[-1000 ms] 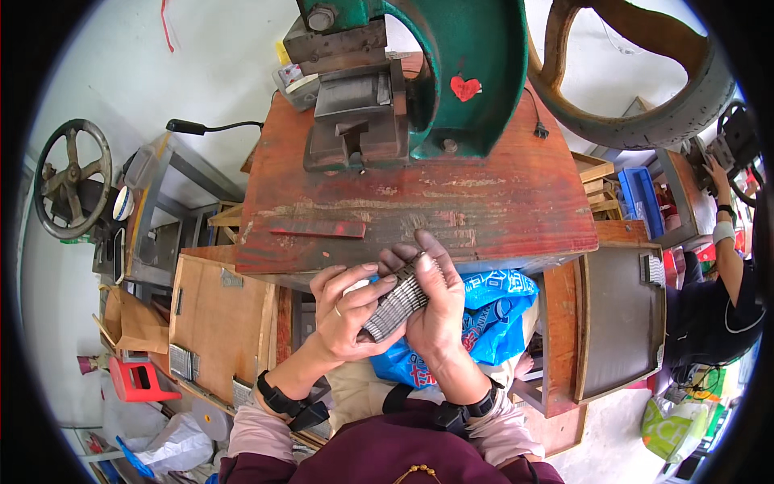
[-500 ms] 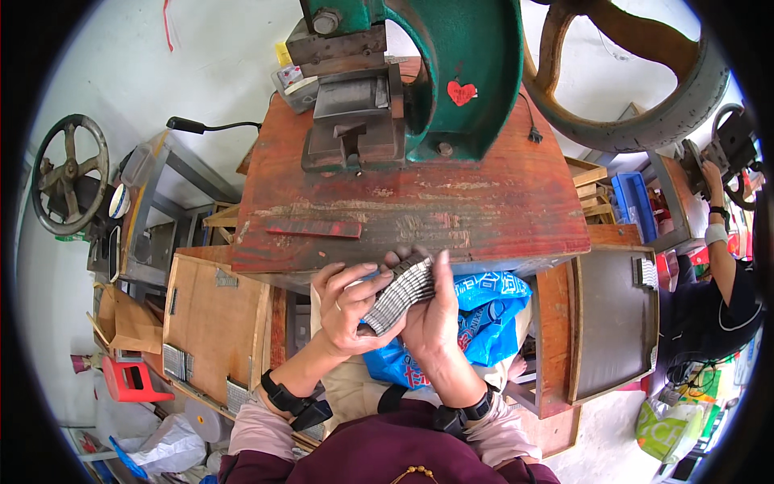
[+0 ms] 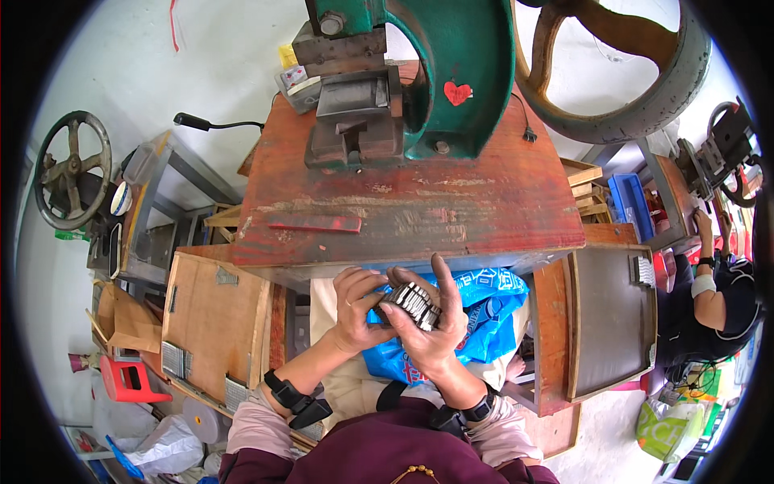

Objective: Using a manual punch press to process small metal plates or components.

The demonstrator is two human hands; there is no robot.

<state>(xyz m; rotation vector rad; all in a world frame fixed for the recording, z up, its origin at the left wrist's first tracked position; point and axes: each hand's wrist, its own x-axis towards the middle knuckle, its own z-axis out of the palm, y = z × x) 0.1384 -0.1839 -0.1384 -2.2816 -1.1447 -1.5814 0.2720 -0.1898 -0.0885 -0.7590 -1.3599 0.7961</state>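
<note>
Between both hands, above my lap and just short of the bench's front edge, is a bundle of thin silvery metal strips [image 3: 411, 305], its end faces turned up. My left hand [image 3: 355, 310] is closed round the bundle's left side, fingers curled. My right hand [image 3: 434, 327] grips the right side, with one finger pointing up and its thumb across the near face. Fingers partly hide the strips. Under the hands, a blue printed plastic bag [image 3: 492, 323] lies over my lap.
Ahead on the red wooden bench [image 3: 484, 210] stands a green press [image 3: 492, 81] with a large wheel [image 3: 661, 105]. A flat red bar [image 3: 310, 223] lies near the bench front. Trays [image 3: 214, 323] [image 3: 609, 323] with metal strips flank me. A co-worker [image 3: 717, 298] sits at far right.
The strip bundle has been turned, so its ends now face up instead of its long side. My hands have closed round it. The co-worker's arm has come lower.
</note>
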